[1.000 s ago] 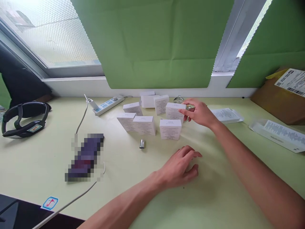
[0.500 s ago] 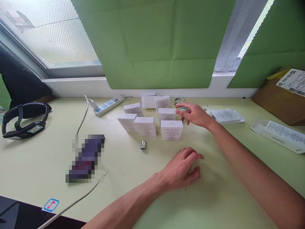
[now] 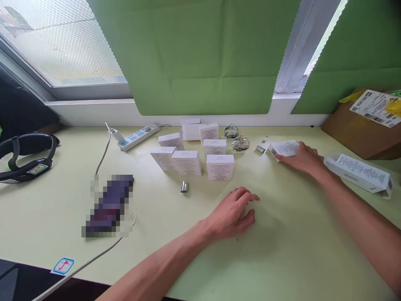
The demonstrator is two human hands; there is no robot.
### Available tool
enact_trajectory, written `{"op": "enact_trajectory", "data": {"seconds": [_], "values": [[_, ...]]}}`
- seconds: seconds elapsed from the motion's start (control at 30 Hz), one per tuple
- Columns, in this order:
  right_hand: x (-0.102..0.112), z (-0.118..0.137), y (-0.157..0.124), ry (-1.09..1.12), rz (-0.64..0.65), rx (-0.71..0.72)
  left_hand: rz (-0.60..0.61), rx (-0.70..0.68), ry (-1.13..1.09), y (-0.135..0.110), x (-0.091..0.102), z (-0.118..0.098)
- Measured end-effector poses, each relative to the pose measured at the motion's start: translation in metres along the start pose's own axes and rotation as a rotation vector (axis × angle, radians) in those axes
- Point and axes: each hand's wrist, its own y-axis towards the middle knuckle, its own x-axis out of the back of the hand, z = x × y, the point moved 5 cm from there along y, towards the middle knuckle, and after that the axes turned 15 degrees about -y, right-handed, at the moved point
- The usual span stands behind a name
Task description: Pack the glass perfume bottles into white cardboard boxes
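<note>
My right hand (image 3: 307, 159) has its thumb and fingers on either side of a flat-lying white box (image 3: 285, 148) with printed text and a barcode. My left hand (image 3: 233, 214) hovers or rests over the table with its fingers apart and holds nothing; whether it touches the surface I cannot tell. A silver cylindrical cap (image 3: 184, 187) stands to its left. Beyond it are several upright white boxes, the nearest being a small printed box (image 3: 220, 168). Two glass perfume bottles, a rear bottle (image 3: 231, 131) and a front bottle (image 3: 240, 143), stand right of the boxes.
Small silver pieces (image 3: 260, 149) lie near the bottles. At right are a long clear-ended package (image 3: 360, 170) and a cardboard carton (image 3: 354, 125). On the left lie a power strip (image 3: 139, 139), a pixelated dark phone-like object (image 3: 109, 207), a white cable (image 3: 90, 265) and a black headset (image 3: 29, 156).
My right hand has moved right from the perfume bottles to the lying white box and taken hold of it. The front bottle now shows uncovered. My left hand keeps its pose.
</note>
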Motion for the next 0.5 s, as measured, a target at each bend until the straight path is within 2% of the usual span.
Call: {"op": "enact_trajectory", "data": {"seconds": [0.13,0.27,0.4,0.5], "values": [[0.011,0.002,-0.021,0.031,0.092,0.142,-0.040,0.003,-0.015,0.000,0.003,0.000],[0.022,0.014,-0.068,0.099,0.136,0.386,-0.131,0.025,-0.049,-0.001,0.007,0.000],[0.019,0.032,-0.116,0.196,0.160,0.626,-0.242,0.116,-0.171,-0.001,0.011,0.006],[0.014,0.043,-0.133,0.267,0.210,0.740,-0.283,0.215,-0.310,0.000,0.011,0.014]]}}
